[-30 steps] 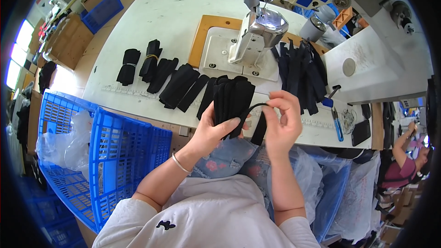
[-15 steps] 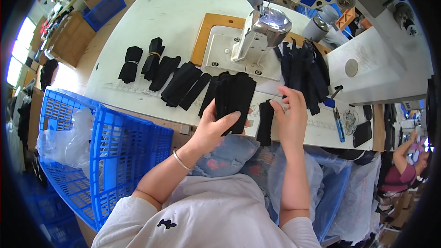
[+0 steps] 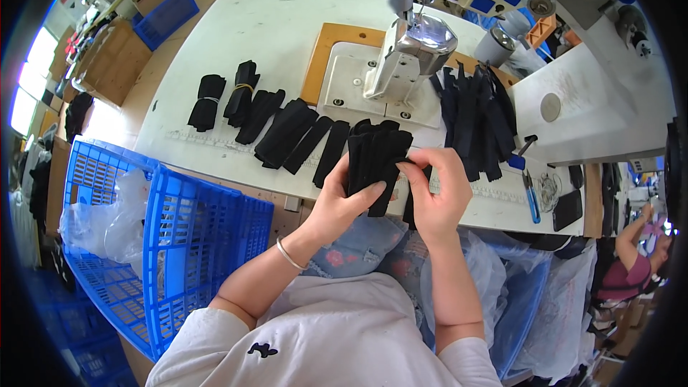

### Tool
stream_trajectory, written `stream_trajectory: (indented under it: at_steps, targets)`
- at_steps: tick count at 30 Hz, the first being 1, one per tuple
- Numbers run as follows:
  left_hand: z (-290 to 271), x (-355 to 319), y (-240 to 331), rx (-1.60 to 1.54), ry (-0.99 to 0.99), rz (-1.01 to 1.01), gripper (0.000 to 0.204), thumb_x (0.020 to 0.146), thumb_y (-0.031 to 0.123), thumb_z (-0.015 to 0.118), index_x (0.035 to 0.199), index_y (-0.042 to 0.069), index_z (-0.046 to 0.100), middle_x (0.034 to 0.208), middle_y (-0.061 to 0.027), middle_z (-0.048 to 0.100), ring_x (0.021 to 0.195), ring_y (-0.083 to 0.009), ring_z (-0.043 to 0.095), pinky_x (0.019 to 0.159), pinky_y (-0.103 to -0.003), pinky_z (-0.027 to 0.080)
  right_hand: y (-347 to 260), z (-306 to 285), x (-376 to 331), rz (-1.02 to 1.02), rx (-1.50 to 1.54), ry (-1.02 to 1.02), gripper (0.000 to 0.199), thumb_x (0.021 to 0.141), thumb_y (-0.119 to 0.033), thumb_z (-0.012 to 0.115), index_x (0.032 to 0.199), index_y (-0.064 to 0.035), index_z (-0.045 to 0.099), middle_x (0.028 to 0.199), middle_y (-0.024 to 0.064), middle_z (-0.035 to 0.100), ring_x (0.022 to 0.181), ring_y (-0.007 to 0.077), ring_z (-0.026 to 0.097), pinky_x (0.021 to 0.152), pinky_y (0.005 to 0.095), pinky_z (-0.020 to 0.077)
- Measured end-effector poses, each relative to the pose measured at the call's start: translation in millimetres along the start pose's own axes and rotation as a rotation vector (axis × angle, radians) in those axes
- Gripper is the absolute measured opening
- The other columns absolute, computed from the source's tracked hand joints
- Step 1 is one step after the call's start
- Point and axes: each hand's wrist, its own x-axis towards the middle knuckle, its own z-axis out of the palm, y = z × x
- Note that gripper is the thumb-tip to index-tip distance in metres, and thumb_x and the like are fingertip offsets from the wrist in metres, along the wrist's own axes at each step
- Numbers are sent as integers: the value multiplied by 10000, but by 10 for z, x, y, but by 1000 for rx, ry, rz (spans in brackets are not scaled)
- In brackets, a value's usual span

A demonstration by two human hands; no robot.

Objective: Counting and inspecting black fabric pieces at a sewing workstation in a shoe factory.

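Note:
A thick stack of black fabric strips [image 3: 369,165] is gripped in my left hand [image 3: 337,204], thumb across its front. My right hand [image 3: 443,197] pinches the right edge of the stack near its top, thumb and forefinger together. Part of another black strip [image 3: 409,213] shows below the right fingers, mostly hidden. To the left, loose black strips [image 3: 332,154] and folded piles [image 3: 285,132] lie in a slanting row. Beyond them are two tied rolls, one with a pale band [image 3: 207,104] and one with a yellow band [image 3: 241,93].
Behind my hands stands a sewing machine [image 3: 412,50] on a white table [image 3: 208,43]. More black strips [image 3: 473,125] hang in a bunch right of it. Blue-handled snips [image 3: 531,197] and a dark phone [image 3: 567,211] lie at right. A blue crate [image 3: 190,258] stands left; a co-worker [image 3: 627,272] is far right.
My right hand has moved left from the separate strip to the stack and now pinches its edge. The stack in my left hand has shifted slightly right and nearer.

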Motion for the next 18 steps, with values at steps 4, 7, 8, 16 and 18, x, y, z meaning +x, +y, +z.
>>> stream_trajectory:
  at_steps: [4,7,8,16,18]
  targets:
    - [8,-11,-26,26,-6,12,474,889,52,638,1329,21,465,1093,-32,613,950,-108,619,817,-261,507,13,-15,81,-33,-104,-135,401,737,19,740,1122,-61,659,774,42,589,717,218,550,658,341,448]
    - [-25,7,-71,64,7,42,488,881,62,652,1333,18,470,1099,-14,603,989,-79,569,858,-253,485,45,-3,30,-97,-144,-65,437,720,20,747,1140,-72,668,778,42,588,723,224,554,658,342,445]
    - [-32,9,-77,72,4,33,494,881,68,658,1335,17,471,1105,-10,598,1002,-75,556,871,-250,477,60,5,11,-98,-143,-65,437,720,20,747,1140,-72,668,778,42,588,723,224,554,658,342,445]
    - [-41,-30,8,-160,192,-136,309,918,147,630,1182,5,554,1112,-105,639,890,-161,638,769,-311,537,98,-77,-45,18,126,90,242,719,78,733,920,-36,660,832,44,631,790,219,613,730,271,475]
    - [-96,0,-11,-235,87,-76,329,926,172,614,1191,-12,545,1083,-124,634,890,-195,641,743,-330,536,59,-225,-40,394,401,114,160,788,51,715,923,-12,657,859,21,651,783,107,595,729,229,458]
